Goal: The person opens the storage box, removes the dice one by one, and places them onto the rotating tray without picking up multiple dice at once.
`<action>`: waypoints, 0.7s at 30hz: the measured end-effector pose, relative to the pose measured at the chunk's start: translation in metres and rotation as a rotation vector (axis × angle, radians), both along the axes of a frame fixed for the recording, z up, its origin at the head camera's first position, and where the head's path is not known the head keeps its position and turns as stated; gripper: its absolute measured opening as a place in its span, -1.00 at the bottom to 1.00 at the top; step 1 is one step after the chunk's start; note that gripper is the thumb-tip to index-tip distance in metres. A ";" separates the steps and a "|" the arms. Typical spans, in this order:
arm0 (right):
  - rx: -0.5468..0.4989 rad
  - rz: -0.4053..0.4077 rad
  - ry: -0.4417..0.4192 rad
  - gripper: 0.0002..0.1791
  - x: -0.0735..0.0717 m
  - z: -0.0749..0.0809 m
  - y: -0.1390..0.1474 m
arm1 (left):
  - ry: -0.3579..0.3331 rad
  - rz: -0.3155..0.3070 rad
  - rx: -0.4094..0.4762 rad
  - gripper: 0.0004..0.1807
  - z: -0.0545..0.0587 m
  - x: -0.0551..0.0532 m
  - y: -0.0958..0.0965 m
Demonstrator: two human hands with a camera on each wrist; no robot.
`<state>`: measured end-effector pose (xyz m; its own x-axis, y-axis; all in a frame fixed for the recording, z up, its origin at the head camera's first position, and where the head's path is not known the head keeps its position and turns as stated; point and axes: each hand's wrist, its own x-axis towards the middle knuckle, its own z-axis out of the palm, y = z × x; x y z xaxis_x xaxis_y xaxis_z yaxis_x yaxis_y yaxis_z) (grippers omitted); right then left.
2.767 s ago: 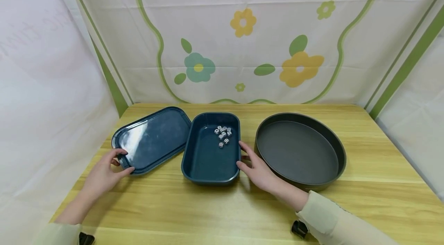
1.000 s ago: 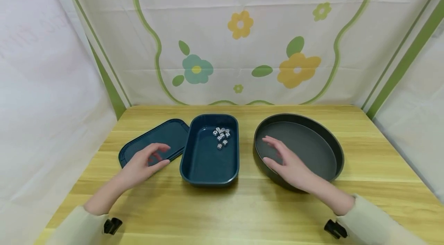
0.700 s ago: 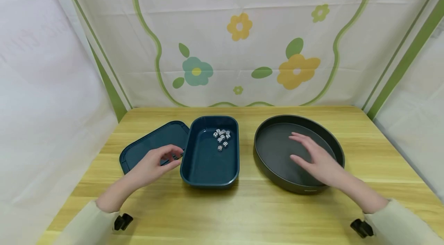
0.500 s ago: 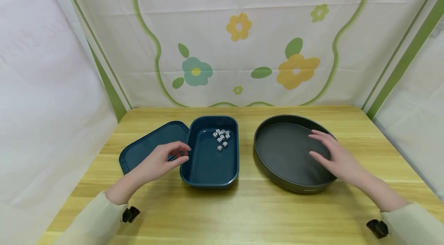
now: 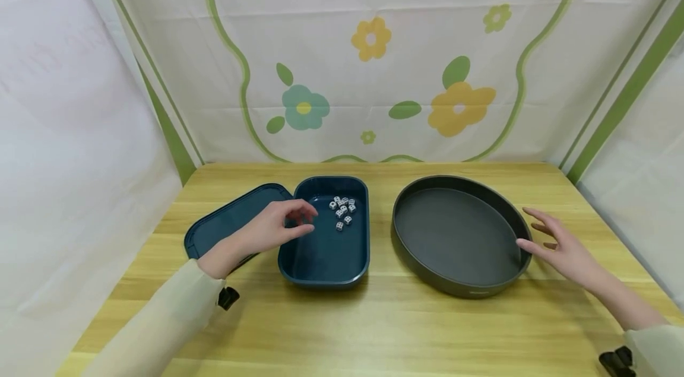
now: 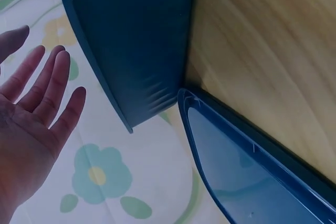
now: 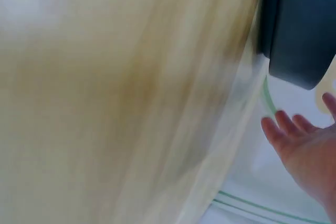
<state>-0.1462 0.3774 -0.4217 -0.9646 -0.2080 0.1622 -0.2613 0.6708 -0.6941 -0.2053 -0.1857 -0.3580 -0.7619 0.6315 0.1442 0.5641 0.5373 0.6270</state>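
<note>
A dark blue rectangular box (image 5: 323, 261) holds several white dice (image 5: 339, 226), gathered toward its far right side. My left hand (image 5: 272, 227) hovers over the box's left edge, fingers loosely bent and holding nothing; the left wrist view shows the same hand (image 6: 31, 114) apart from the box wall (image 6: 131, 40). A matching blue lid (image 5: 224, 225) lies left of the box, partly hidden by that hand. Beside the right rim of a round dark grey pan (image 5: 459, 234) is my right hand (image 5: 563, 252), fingers spread, thumb overlapping the rim. Whether it touches the pan, I cannot tell.
All of these stand on a light wooden table (image 5: 342, 329). A white cloth (image 5: 331, 38) printed with flowers hangs behind its far edge, and white cloth walls enclose both sides.
My left hand has left the lid's near end and moved right over the box. My right hand has left the box's right rim and crossed above the pan to its right side.
</note>
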 end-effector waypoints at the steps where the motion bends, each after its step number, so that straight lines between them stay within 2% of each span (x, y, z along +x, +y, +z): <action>1: -0.014 0.013 -0.010 -0.20 0.000 -0.001 0.002 | 0.001 -0.006 0.001 -0.76 0.000 -0.003 0.001; 9: -0.096 0.070 -0.114 -0.29 -0.001 -0.008 0.002 | -0.011 -0.027 -0.021 -0.70 -0.005 -0.024 0.010; 16: -0.143 0.093 -0.174 -0.29 -0.003 -0.008 0.001 | -0.107 -0.096 -0.068 -0.62 -0.011 -0.042 0.018; 21: -0.130 0.080 -0.186 -0.29 -0.003 -0.009 0.000 | -0.111 -0.140 -0.137 -0.60 -0.019 -0.051 0.027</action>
<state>-0.1495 0.3779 -0.4304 -0.9617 -0.2736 0.0137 -0.1695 0.5551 -0.8143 -0.2560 -0.1584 -0.3774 -0.6715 0.7404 -0.0299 0.5711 0.5427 0.6159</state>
